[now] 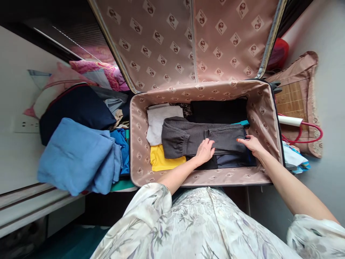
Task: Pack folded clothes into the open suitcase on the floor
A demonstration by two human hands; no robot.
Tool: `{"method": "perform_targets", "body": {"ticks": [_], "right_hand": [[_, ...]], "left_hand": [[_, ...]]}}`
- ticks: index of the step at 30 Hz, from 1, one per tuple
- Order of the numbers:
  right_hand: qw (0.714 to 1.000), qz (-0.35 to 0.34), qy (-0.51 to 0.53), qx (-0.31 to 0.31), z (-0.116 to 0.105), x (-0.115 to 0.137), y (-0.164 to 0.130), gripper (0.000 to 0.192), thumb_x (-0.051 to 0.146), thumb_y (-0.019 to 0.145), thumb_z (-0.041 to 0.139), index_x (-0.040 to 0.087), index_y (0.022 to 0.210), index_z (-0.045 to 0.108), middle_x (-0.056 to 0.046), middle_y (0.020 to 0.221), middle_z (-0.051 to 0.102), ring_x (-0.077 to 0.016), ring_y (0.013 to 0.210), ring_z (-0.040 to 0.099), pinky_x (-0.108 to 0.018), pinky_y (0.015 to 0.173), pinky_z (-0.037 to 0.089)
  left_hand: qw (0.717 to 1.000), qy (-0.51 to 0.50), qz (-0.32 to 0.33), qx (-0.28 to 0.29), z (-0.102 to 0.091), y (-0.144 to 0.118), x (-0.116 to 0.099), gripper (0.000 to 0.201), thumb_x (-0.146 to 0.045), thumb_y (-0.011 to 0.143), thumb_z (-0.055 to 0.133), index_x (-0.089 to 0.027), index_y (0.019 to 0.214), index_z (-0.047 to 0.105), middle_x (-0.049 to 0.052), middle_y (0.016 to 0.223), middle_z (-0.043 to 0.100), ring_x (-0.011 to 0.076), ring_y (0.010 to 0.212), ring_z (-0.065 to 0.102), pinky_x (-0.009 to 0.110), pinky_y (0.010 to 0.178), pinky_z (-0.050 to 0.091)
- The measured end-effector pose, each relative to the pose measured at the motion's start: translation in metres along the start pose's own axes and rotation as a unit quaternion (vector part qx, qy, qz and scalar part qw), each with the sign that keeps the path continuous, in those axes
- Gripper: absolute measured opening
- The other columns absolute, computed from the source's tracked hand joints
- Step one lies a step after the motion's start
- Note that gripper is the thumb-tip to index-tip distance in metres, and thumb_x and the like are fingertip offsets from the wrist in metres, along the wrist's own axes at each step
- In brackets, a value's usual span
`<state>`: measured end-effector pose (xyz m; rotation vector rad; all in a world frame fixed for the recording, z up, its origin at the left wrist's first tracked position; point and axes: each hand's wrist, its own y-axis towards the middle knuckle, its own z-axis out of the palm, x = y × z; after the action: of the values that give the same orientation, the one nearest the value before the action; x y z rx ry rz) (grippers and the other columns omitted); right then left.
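Floral sleeves frame the view; left hand (pixel 205 151) and right hand (pixel 252 144) are laid flat, fingers spread, gripping nothing, on folded grey trousers (pixel 188 138) inside the open suitcase (pixel 269 118). Yellow garment (pixel 161 160) and white cloth (pixel 157 122) are packed beside; blue clothes (pixel 75 156) are piled outside.
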<state>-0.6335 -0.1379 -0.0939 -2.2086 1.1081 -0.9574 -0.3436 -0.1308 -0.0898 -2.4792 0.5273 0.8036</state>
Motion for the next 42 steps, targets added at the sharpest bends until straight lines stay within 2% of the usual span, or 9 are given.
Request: {"method": "perform_targets", "body": {"ticks": [4, 8, 15, 23, 28, 32, 35, 39, 42], "right_hand": [[0.999, -0.002, 0.050, 0.018, 0.007, 0.013, -0.004, 0.035, 0.025, 0.061, 0.079, 0.017, 0.092, 0.065, -0.008, 0.084, 0.071, -0.0233, 0.079, 0.067, -0.032, 0.067, 0.053], [0.977, -0.040, 0.146, 0.151, 0.017, 0.037, -0.033, 0.035, 0.019, 0.059, 0.072, 0.020, 0.092, 0.063, -0.005, 0.086, 0.073, -0.0198, 0.073, 0.066, -0.027, 0.058, 0.050], [0.961, -0.162, 0.140, 0.177, 0.074, 0.080, -0.113, 0.048, 0.025, 0.064, 0.065, 0.020, 0.110, 0.055, -0.009, 0.103, 0.071, -0.0231, 0.082, 0.067, -0.029, 0.060, 0.053], [0.957, -0.246, 0.030, 0.151, 0.165, 0.115, -0.168, 0.066, 0.030, 0.077, 0.055, 0.020, 0.141, 0.039, -0.005, 0.091, 0.069, -0.0264, 0.082, 0.067, -0.038, 0.074, 0.056], [0.943, -0.302, -0.010, 0.139, 0.180, 0.117, -0.177, 0.087, 0.029, 0.079, 0.051, 0.014, 0.157, 0.017, -0.005, 0.088, 0.067, -0.0270, 0.078, 0.068, -0.041, 0.081, 0.054], [0.925, -0.364, -0.041, 0.101, 0.181, 0.108, -0.174, 0.087, 0.027, 0.080, 0.049, 0.017, 0.160, 0.017, -0.014, 0.123, 0.068, -0.0301, 0.099, 0.070, -0.045, 0.093, 0.053], [0.907, -0.410, -0.054, 0.081, 0.183, 0.100, -0.174, 0.082, 0.026, 0.081, 0.047, 0.018, 0.159, 0.022, -0.016, 0.143, 0.058, -0.0308, 0.114, 0.066, -0.046, 0.099, 0.052], [0.911, -0.395, -0.081, 0.088, 0.195, 0.096, -0.178, 0.071, 0.027, 0.085, 0.046, 0.016, 0.153, 0.029, -0.015, 0.131, 0.065, -0.0298, 0.111, 0.067, -0.044, 0.096, 0.053], [0.884, -0.424, -0.155, 0.123, 0.207, 0.102, -0.182, 0.058, 0.024, 0.088, 0.045, 0.017, 0.146, 0.040, -0.017, 0.140, 0.060, -0.0296, 0.122, 0.062, -0.042, 0.102, 0.050]], "left_hand": [[0.969, -0.012, -0.199, -0.145, -0.018, -0.022, 0.029, 0.026, -0.028, 0.093, 0.067, -0.017, 0.114, 0.056, 0.013, 0.119, 0.057, 0.0267, 0.116, 0.055, 0.040, 0.104, 0.045], [0.938, 0.032, -0.317, -0.136, -0.033, -0.036, 0.064, 0.044, -0.024, 0.083, 0.077, -0.013, 0.118, 0.052, 0.019, 0.129, 0.055, 0.0326, 0.122, 0.055, 0.045, 0.106, 0.044], [0.948, -0.022, -0.300, -0.103, -0.048, -0.040, 0.095, 0.032, -0.003, 0.085, 0.055, -0.014, 0.115, 0.055, 0.018, 0.124, 0.063, 0.0279, 0.115, 0.064, 0.039, 0.101, 0.048], [0.895, -0.258, -0.337, -0.138, -0.069, -0.043, 0.120, 0.031, -0.007, 0.084, 0.051, -0.018, 0.113, 0.053, 0.001, 0.083, 0.066, 0.0149, 0.080, 0.069, 0.028, 0.079, 0.055], [0.920, -0.246, -0.287, -0.100, -0.075, -0.052, 0.120, 0.046, -0.009, 0.081, 0.060, -0.019, 0.125, 0.049, 0.002, 0.093, 0.068, 0.0150, 0.082, 0.068, 0.029, 0.081, 0.055], [0.984, -0.013, -0.174, -0.026, -0.075, -0.061, 0.110, 0.071, -0.003, 0.076, 0.063, -0.018, 0.143, 0.042, 0.017, 0.130, 0.061, 0.0271, 0.117, 0.064, 0.038, 0.099, 0.051], [0.979, 0.064, -0.189, -0.037, -0.076, -0.060, 0.106, 0.068, -0.001, 0.081, 0.055, -0.016, 0.146, 0.042, 0.022, 0.136, 0.059, 0.0307, 0.126, 0.060, 0.041, 0.104, 0.047], [0.960, -0.058, -0.260, -0.089, -0.082, -0.046, 0.112, 0.045, -0.003, 0.087, 0.049, -0.015, 0.130, 0.053, 0.016, 0.114, 0.072, 0.0267, 0.109, 0.069, 0.037, 0.097, 0.049], [0.932, -0.142, -0.308, -0.126, -0.089, -0.036, 0.119, 0.032, -0.014, 0.090, 0.057, -0.017, 0.121, 0.056, 0.013, 0.110, 0.073, 0.0248, 0.105, 0.070, 0.033, 0.093, 0.050]]}}
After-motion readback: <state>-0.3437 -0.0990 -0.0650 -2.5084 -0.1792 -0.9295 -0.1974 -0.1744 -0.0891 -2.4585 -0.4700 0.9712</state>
